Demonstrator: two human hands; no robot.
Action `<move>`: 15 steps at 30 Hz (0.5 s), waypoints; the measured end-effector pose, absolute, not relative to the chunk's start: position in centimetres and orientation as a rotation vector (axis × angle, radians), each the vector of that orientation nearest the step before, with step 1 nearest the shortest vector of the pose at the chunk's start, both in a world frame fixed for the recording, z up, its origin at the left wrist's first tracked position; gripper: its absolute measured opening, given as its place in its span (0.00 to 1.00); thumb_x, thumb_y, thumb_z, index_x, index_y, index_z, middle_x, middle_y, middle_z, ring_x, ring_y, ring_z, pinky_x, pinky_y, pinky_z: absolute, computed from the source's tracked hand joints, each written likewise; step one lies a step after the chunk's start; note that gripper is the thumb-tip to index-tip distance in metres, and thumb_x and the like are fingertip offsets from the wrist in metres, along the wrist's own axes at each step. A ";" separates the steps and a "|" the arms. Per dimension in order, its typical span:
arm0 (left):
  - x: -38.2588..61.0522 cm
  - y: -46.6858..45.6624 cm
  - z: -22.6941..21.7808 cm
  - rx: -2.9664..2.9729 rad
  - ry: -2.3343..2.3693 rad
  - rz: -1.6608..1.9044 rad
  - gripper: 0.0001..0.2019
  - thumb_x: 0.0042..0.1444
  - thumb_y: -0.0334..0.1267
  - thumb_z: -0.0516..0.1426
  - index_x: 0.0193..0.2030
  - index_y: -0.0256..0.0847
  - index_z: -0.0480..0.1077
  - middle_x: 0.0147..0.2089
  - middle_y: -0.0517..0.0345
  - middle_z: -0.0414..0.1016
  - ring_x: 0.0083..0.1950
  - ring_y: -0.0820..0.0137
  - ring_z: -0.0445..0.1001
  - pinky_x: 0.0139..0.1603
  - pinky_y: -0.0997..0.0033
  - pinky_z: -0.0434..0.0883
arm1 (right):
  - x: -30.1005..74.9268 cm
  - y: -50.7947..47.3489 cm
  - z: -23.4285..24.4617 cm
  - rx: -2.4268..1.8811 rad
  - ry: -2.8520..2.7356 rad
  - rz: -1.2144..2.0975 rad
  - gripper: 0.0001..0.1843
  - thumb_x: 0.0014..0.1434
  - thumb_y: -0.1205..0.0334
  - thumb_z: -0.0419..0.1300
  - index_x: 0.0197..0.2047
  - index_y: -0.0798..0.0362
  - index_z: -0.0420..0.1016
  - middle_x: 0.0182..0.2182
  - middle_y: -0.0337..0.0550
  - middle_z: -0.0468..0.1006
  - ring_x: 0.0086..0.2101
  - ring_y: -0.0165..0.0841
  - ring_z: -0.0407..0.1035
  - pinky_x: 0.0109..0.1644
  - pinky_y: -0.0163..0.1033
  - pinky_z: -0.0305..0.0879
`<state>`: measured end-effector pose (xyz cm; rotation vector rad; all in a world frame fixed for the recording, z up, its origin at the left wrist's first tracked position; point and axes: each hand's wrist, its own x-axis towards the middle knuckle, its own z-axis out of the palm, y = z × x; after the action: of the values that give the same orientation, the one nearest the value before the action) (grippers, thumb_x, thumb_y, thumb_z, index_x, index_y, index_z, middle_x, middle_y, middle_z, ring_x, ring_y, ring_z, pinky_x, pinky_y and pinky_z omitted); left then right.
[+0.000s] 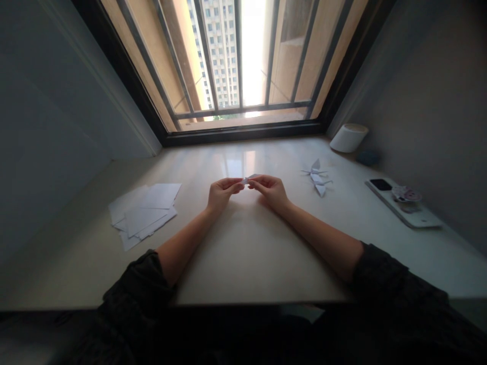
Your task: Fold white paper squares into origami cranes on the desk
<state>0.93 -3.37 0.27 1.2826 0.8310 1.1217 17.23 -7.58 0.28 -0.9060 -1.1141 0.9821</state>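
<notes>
A small folded piece of white paper (249,179) is pinched between both my hands, just above the pale tabletop (247,243) at the middle. My left hand (222,193) grips its left end with fingers curled. My right hand (270,190) grips its right end, fingers closed too. Both forearms stretch forward from dark sleeves.
A loose pile of white paper sheets (144,213) lies at the left. Two folded paper cranes (317,177) sit to the right of my hands. Farther right lie a phone on a white tablet (403,205), a white cylinder (348,138) and a barred window (239,66) behind.
</notes>
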 end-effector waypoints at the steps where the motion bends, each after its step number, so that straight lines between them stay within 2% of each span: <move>1: 0.9 -3.4 0.3 1.285 0.836 1.126 0.18 0.40 0.44 0.69 0.37 0.37 0.79 0.32 0.52 0.81 0.34 0.68 0.78 0.40 0.66 0.73 | 17.2 -7.6 0.3 -0.908 -1.108 0.987 0.12 0.44 0.51 0.70 0.30 0.50 0.81 0.32 0.41 0.82 0.31 0.32 0.74 0.41 0.42 0.71; 15: 1.0 -3.5 0.6 1.237 0.843 1.086 0.16 0.39 0.42 0.69 0.36 0.38 0.79 0.33 0.52 0.81 0.34 0.70 0.78 0.44 0.66 0.73 | 17.4 -7.6 0.3 -0.931 -1.113 0.993 0.12 0.45 0.52 0.70 0.31 0.50 0.82 0.30 0.41 0.82 0.31 0.31 0.73 0.40 0.40 0.70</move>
<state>1.00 -3.51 0.62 1.2372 0.8428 1.0865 17.39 -7.61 0.32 -0.9310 -1.1128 0.9935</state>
